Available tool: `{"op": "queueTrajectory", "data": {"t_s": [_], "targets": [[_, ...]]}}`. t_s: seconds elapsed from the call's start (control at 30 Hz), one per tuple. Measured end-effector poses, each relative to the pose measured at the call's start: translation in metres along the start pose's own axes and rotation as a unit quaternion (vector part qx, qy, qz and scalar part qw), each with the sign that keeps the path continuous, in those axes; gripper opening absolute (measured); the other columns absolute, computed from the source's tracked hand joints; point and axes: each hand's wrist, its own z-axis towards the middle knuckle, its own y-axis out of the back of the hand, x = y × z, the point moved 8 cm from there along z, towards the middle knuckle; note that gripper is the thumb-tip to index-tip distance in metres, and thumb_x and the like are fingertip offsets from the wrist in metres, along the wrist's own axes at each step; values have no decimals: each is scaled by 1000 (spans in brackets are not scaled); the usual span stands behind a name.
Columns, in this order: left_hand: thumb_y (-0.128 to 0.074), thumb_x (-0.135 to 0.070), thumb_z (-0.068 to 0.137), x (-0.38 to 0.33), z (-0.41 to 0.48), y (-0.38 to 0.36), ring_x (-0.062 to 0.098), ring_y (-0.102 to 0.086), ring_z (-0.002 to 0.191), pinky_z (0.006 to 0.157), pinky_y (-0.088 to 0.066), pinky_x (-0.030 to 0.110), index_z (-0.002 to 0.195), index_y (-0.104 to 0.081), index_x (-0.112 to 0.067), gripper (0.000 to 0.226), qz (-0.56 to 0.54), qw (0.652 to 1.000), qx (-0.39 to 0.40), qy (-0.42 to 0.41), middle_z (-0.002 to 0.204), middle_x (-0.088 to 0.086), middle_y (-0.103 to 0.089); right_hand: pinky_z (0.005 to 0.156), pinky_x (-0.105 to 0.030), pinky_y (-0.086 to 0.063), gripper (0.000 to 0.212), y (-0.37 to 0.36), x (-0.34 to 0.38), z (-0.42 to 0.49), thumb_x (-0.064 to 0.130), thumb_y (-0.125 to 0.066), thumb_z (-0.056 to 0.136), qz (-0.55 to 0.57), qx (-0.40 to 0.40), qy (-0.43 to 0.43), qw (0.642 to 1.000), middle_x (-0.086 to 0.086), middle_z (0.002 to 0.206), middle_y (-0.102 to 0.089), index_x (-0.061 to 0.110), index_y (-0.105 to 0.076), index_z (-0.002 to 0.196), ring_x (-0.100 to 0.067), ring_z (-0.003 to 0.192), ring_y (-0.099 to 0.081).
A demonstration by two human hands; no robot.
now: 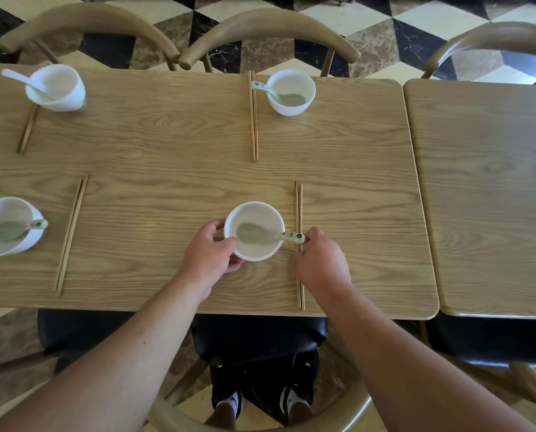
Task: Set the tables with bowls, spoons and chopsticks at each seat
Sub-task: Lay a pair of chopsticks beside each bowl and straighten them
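Observation:
A white bowl (262, 216) stands near the front edge of the wooden table (167, 157). My left hand (209, 254) grips its left rim. A pale green spoon (254, 233) lies in the bowl with its handle over the right rim, and my right hand (319, 260) pinches the end of that handle. A pair of wooden chopsticks (298, 207) lies just right of the bowl, partly under my right hand. Three other seats each have a white bowl with a spoon and chopsticks: far middle (291, 92), far left (56, 87), near left (8, 226).
A second wooden table (491, 188) adjoins on the right with nothing on it. Curved-back wooden chairs stand along the far side (270, 29) and a dark-seated chair (260, 335) is tucked under the near edge. The floor is checkered tile.

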Motion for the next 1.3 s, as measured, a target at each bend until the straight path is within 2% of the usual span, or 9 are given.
{"op": "queueTrajectory", "data": {"t_s": [0.17,0.4,0.63,0.87,1.07,1.23,1.3], "targets": [[-62,-4,95,3,0,0,21,-77,76,70,-65,33,134,-58,-27,46,0,1000,0,-2,110,9,-76,57,-32,-41,24,0,1,4,17,-60,92,-12,2,-4,1000,4,84,-65,22,-54,115,-25,77,-62],[-62,-3,96,3,-3,2,18,-75,73,67,-64,30,131,-58,-27,43,-9,1000,5,-3,107,9,-75,61,-33,-41,25,0,1,5,20,-62,93,-19,-1,0,1000,5,84,-64,23,-54,116,-26,80,-60],[-67,-12,98,4,-4,5,18,-77,76,77,-67,39,138,-59,-25,43,9,1000,5,-6,105,7,-76,65,-34,-45,23,1,1,3,21,-62,95,-21,-4,4,1000,8,81,-58,23,-52,116,-27,82,-61],[-69,-18,100,1,-7,10,18,-77,85,83,-67,41,133,-62,-28,35,21,1000,5,-8,107,5,-76,63,-33,-44,29,1,1,-2,23,-61,95,-10,-8,10,1000,-1,93,-71,20,-57,123,-27,82,-63],[-68,-17,99,1,-7,15,18,-76,87,85,-66,43,130,-62,-28,33,16,1000,7,-8,110,6,-76,67,-35,-49,31,1,0,-4,24,-62,94,-2,-2,4,1000,-3,96,-73,20,-58,124,-29,87,-67],[-70,-28,99,-11,-12,22,18,-75,99,86,-64,41,141,-61,-28,43,97,995,-4,-36,106,-4,-77,66,-35,-49,31,11,0,-7,32,-59,95,-28,-8,13,999,-2,95,-73,22,-59,125,-30,86,-69],[-70,-36,99,-20,-16,26,8,-71,96,81,-55,31,145,-58,-31,47,162,985,-5,-63,110,-11,-75,70,-36,-51,34,20,0,-8,36,-58,98,-50,-20,29,998,-4,103,-74,22,-60,130,-32,92,-69]]}}
